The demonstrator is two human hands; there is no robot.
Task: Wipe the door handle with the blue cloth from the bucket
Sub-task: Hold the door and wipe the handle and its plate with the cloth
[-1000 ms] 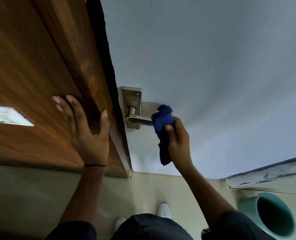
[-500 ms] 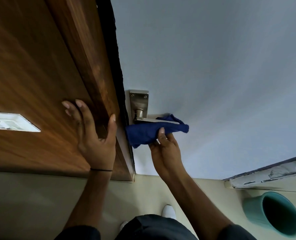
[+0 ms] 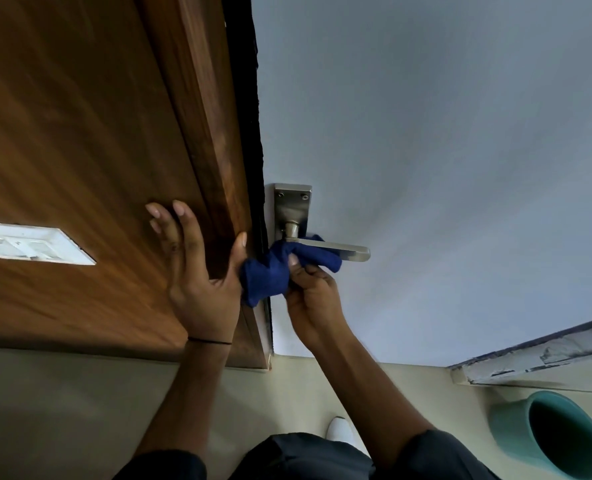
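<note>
On the wood panel (image 3: 80, 150), left hand (image 3: 197, 289) lies flat; right hand (image 3: 313, 299) grips blue cloth (image 3: 270, 275).

Slides the blue cloth (image 3: 270, 275) leftward along the door handle (image 3: 353, 252), from the lever's outer tip a second ago to its inner end by the backplate. Bares the lever's right end. Brings the right hand (image 3: 313, 299), gripping the bunched cloth, just beside the left hand (image 3: 197, 289) at centre frame.
</note>
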